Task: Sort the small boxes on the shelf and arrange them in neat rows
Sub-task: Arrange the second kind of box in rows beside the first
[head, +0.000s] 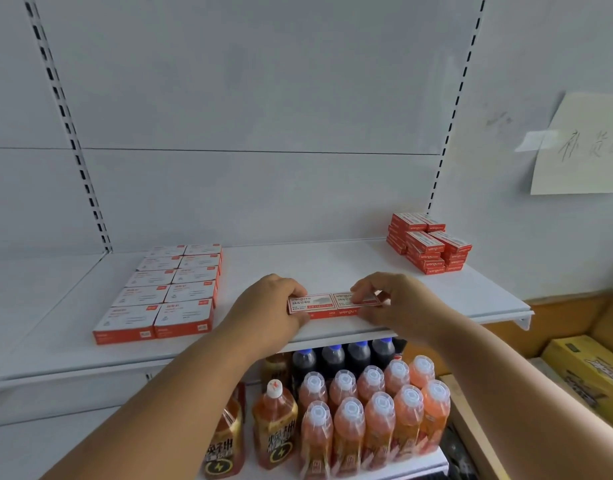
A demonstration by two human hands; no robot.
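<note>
While both hands point(336, 303) grip red boxes point(332, 304) near shelf point(298, 261) front edge, open room behind.

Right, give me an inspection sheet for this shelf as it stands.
Surface: white shelf, bare in the middle and along the back.
Job's things: white-topped boxes in two neat columns at left; red boxes stacked at back right; two red-and-white boxes end to end near the front edge.
Clutter: nothing seen on the shelf.
Hands: left hand and right hand each grip one end of the front pair.
Cables: nothing seen.
Surroundings: drink bottles on the shelf below; paper note on the wall; yellow carton at right.
</note>
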